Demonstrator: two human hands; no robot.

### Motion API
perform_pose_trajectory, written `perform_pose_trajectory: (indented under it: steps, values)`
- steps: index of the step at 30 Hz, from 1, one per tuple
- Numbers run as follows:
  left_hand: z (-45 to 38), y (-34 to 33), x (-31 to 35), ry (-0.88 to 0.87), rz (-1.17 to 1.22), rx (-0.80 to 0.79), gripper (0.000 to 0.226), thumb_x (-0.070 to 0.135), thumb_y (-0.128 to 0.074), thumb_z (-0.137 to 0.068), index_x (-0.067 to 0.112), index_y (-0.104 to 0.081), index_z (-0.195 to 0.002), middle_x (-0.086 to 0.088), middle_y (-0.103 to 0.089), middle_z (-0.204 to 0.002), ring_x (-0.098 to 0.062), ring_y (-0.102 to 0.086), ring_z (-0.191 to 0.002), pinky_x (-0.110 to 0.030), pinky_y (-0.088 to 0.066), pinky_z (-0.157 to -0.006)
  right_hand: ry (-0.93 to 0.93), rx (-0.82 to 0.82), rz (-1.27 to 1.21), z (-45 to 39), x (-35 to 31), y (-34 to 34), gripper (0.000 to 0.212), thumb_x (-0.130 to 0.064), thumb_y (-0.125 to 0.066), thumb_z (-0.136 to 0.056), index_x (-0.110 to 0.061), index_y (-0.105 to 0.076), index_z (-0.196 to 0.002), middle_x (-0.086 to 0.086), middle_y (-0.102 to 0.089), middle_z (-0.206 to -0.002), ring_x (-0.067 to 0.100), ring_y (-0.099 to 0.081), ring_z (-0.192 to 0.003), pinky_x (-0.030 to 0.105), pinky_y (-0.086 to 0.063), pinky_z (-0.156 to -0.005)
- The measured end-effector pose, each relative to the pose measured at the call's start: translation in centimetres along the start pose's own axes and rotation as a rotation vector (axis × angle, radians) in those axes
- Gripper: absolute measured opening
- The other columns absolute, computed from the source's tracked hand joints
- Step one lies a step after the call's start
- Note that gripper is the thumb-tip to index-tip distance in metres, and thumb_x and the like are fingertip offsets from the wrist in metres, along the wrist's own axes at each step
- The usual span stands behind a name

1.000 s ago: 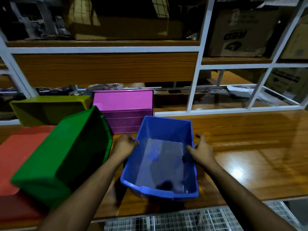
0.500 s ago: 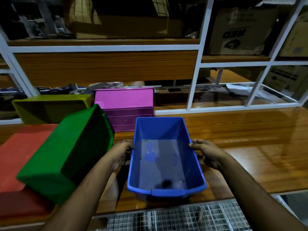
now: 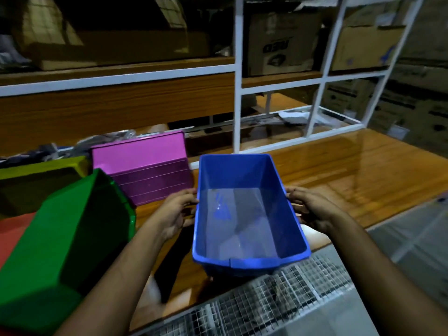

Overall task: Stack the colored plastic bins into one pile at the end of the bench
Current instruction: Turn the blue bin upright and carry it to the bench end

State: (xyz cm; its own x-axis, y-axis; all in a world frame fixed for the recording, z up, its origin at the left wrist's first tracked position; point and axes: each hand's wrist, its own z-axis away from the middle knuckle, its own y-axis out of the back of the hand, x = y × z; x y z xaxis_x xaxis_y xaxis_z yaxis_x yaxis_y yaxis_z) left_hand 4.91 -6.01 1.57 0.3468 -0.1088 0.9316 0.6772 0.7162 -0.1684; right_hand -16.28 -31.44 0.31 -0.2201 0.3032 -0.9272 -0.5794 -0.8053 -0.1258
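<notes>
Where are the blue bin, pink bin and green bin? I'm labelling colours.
blue bin [image 3: 244, 215], head view, inside floor.
pink bin [image 3: 138, 155], head view, flat upturned face.
green bin [image 3: 60, 229], head view, outer side wall.

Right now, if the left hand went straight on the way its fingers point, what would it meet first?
The left hand points right and slightly away, and its fingertips already rest at the left wall of the blue bin. So the bin's wall is the first thing met; nothing else lies between, as far as this view shows.

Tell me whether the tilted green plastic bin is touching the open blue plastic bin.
Apart. The head view shows bare wooden bench and the left hand between the green plastic bin and the blue plastic bin.
</notes>
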Motion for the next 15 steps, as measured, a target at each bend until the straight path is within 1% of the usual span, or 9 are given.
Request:
perform_pose_trajectory:
  steps: [2,3,6,9,12,15]
  values:
    - [-0.9,-2.5,0.3,-0.005,-0.03,-0.075,0.037,0.001,-0.05,-0.084,0.017,-0.067,-0.113,0.0,-0.062,-0.081,-0.01,-0.049,-0.061,-0.027,-0.054,-0.059,0.016,0.079,-0.038,1.9,0.5,2.1,0.031,-0.011,-0.047,-0.092,-0.021,-0.069,-0.112,0.0,-0.069,-0.095,0.011,-0.061,-0.07,0.024,-0.048,-0.054]
    - [-1.4,-4.1,0.4,-0.006,-0.053,-0.116,0.037,0.001,-0.05,-0.084,0.018,-0.067,-0.112,0.001,-0.063,-0.08,-0.009,-0.05,-0.06,-0.026,-0.053,-0.059,0.021,0.125,-0.064,3.0,0.9,3.4,0.03,-0.012,-0.048,-0.092,-0.023,-0.07,-0.11,0.0,-0.068,-0.097,0.012,-0.06,-0.071,0.024,-0.048,-0.055]
    - [-2.5,-9.6,0.0,-0.007,-0.116,-0.182,0.037,0.002,-0.05,-0.085,0.017,-0.067,-0.113,0.001,-0.065,-0.081,-0.008,-0.054,-0.061,-0.024,-0.052,-0.055,0.045,0.242,-0.114,7.1,1.8,7.4,0.031,-0.011,-0.048,-0.092,-0.026,-0.075,-0.097,-0.003,-0.07,-0.09,0.009,-0.061,-0.068,0.025,-0.05,-0.056]
    - [-2.8,-15.7,-0.9,-0.006,-0.156,-0.256,0.036,0.002,-0.049,-0.084,0.017,-0.068,-0.111,-0.001,-0.066,-0.082,-0.01,-0.057,-0.062,-0.022,-0.052,-0.052,0.084,0.328,-0.184,11.2,2.8,11.6,0.032,-0.01,-0.047,-0.094,-0.023,-0.074,-0.105,0.001,-0.072,-0.094,0.015,-0.063,-0.077,0.028,-0.056,-0.059]
    - [-3.1,-22.1,-2.1,0.028,-0.2,-0.39,0.037,0.002,-0.05,-0.084,0.015,-0.067,-0.114,-0.002,-0.066,-0.082,-0.007,-0.06,-0.055,-0.022,-0.05,-0.05,0.111,0.459,-0.257,15.5,3.9,16.5,0.031,-0.008,-0.048,-0.095,-0.022,-0.074,-0.104,0.005,-0.072,-0.1,0.019,-0.064,-0.083,0.031,-0.057,-0.063]
    - [-3.4,-29.8,-4.0,0.072,-0.267,-0.521,0.039,0.003,-0.051,-0.083,0.015,-0.065,-0.118,-0.003,-0.066,-0.083,-0.008,-0.06,-0.058,-0.024,-0.049,-0.052,0.136,0.597,-0.328,20.2,5.4,21.9,0.03,-0.006,-0.05,-0.094,-0.017,-0.07,-0.113,0.009,-0.071,-0.102,0.022,-0.063,-0.087,0.034,-0.059,-0.068]
